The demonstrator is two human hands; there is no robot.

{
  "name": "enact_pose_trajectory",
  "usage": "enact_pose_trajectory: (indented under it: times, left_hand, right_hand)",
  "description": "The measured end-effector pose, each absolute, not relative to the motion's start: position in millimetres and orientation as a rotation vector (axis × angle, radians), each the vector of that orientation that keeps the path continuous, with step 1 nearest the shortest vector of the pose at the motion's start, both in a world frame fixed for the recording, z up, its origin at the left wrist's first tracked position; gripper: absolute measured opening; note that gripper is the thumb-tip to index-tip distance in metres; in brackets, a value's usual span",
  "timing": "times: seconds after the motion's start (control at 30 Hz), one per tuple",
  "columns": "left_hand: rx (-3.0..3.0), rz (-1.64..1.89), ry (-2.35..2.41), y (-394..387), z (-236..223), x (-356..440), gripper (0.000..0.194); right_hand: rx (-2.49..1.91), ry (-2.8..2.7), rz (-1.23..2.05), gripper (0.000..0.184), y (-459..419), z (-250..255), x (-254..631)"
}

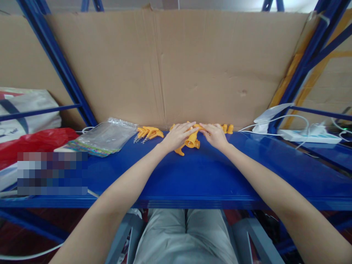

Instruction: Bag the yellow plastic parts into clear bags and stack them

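Both my hands reach to the back of a blue shelf (209, 172), meeting over a small heap of orange plastic toy pieces (192, 140). My left hand (177, 135) lies over the heap with its fingers stretched out, fingertips on an orange piece. My right hand (216, 135) comes in from the right, fingers extended and touching the same pieces near the left fingertips. Whether either hand pinches a piece is hidden. A second cluster of orange pieces with small metal chains (148, 132) lies to the left. More orange pieces (227, 128) sit just right of my right hand.
A clear plastic bag (106, 136) lies left of the pieces. A red bag (33, 143) and a white bag (27, 110) are at far left. A white power strip with cables (309, 136) sits at right. Cardboard (176, 66) backs the shelf.
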State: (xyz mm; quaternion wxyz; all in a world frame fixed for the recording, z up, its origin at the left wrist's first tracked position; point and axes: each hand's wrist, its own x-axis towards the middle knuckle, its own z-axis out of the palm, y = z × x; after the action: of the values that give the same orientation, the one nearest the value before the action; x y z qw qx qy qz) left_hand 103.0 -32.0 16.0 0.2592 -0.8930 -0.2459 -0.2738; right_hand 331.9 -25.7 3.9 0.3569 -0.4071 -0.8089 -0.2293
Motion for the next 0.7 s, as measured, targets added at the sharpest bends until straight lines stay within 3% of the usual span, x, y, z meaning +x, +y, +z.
enact_pose_trajectory:
  times: [0.27,0.53,0.7]
  left_hand:
    - [-2.311,-0.837,-0.635,-47,23,115,0.029]
    - [-2.161,-0.868,-0.835,-37,25,111,0.024]
    - [-2.094,-0.887,-0.875,-36,25,105,0.031]
  right_hand:
    - [-0.785,-2.017,-0.137,0.031,-32,10,307]
    - [-0.858,-1.638,0.577,0.071,-39,29,306]
    - [-0.822,-1.665,0.598,0.066,-50,37,305]
